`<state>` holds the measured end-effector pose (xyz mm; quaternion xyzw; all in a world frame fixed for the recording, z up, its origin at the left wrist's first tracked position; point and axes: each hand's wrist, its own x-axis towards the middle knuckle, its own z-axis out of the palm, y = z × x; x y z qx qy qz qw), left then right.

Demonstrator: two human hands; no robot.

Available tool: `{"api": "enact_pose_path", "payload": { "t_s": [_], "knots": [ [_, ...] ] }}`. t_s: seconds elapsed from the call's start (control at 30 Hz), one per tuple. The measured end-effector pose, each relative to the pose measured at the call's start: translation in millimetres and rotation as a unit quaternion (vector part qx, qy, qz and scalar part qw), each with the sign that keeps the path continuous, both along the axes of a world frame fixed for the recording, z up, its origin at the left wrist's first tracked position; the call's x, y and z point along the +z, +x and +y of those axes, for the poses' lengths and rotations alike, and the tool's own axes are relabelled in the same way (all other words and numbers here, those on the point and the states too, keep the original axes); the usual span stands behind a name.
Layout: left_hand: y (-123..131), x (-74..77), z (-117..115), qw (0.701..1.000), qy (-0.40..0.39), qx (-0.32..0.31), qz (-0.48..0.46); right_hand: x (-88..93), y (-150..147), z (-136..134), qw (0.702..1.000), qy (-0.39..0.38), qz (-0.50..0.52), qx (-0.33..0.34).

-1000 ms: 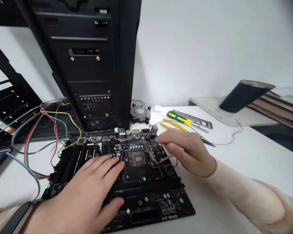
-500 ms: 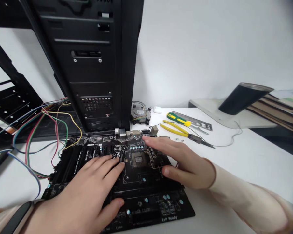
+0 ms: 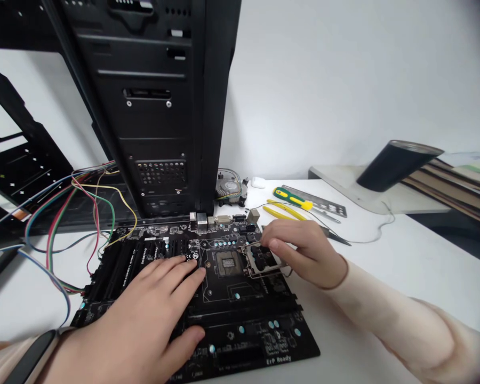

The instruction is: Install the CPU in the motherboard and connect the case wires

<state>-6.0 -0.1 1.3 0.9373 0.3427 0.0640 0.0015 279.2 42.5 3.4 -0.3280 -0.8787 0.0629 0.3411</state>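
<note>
A black motherboard lies flat on the white table. My left hand rests palm down on its left part, fingers spread, holding nothing. At the right edge of the board, my right hand has its thumb and fingers closed at the raised metal socket frame, which carries a dark cover. To the left of that frame the square CPU socket lies uncovered.
A black computer case stands behind the board, with coloured cables at left. Behind at right are a fan cooler, a green-yellow screwdriver, yellow-handled pliers, a metal plate and a monitor stand.
My right hand has moved from flat over the socket area to the right, its fingers now closed at the metal frame. The frame and socket show more. My left hand stays in place.
</note>
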Motion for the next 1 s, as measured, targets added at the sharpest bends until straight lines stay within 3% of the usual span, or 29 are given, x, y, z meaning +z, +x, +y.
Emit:
{"api": "enact_pose_path", "payload": {
  "t_s": [0.33,0.53,0.67,0.83,1.0],
  "knots": [
    [0.0,-0.2,1.0,1.000,0.026,-0.007,0.012,2.6,0.2,-0.1,1.000,0.014,0.007,-0.024],
    [0.1,0.5,0.5,0.999,0.030,-0.014,0.020,5.0,1.8,-1.5,0.988,0.040,-0.044,-0.143],
    [-0.3,-0.7,1.3,0.999,0.034,-0.009,0.018,5.8,2.5,-3.2,0.984,0.035,-0.047,-0.169],
    [-1.1,-1.8,0.2,1.000,0.023,-0.006,0.011,4.7,1.4,-2.7,0.991,0.011,0.003,-0.132],
    [-1.8,-2.9,-0.8,1.000,0.002,0.004,-0.008,1.2,0.5,-2.1,0.998,-0.004,0.067,-0.014]
  ]
}}
